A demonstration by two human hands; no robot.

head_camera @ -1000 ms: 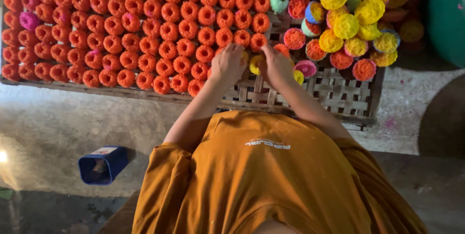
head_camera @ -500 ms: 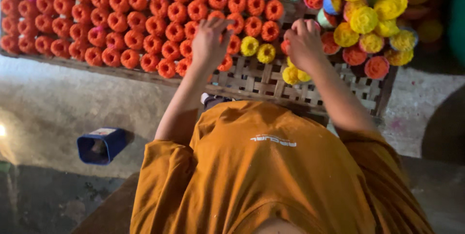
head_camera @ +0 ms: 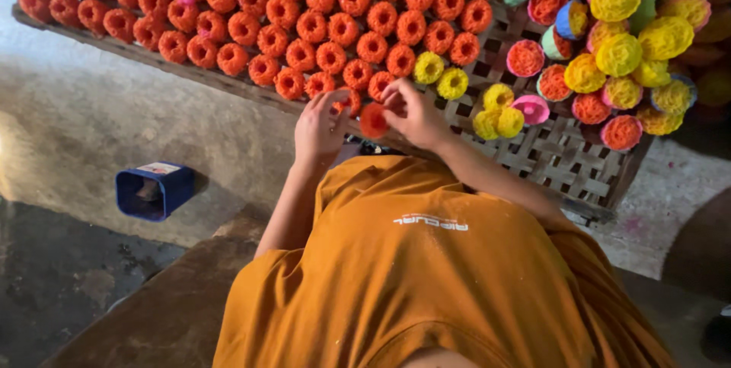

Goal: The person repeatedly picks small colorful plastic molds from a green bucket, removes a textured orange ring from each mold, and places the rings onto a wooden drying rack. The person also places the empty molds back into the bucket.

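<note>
My right hand [head_camera: 413, 113] pinches a round orange rosette [head_camera: 373, 121] just above the near edge of a woven bamboo tray [head_camera: 563, 159]. My left hand [head_camera: 320, 126] is beside it, finger and thumb curled around another orange rosette [head_camera: 349, 101] at the front of the rows. Rows of orange rosettes [head_camera: 304, 25] fill the tray's left and middle. Two yellow rosettes [head_camera: 440, 76] lie at the end of the front row. I wear an orange shirt [head_camera: 426, 277].
A heap of yellow, orange, pink and blue-green rosettes [head_camera: 617, 56] covers the tray's right end, with loose yellow ones [head_camera: 495, 113] and a pink one [head_camera: 531, 109] near it. A small blue box [head_camera: 152, 189] lies on the grey floor at left.
My right hand has come back left from the mixed heap, now holding an orange rosette next to my left hand. The view has shifted slightly.
</note>
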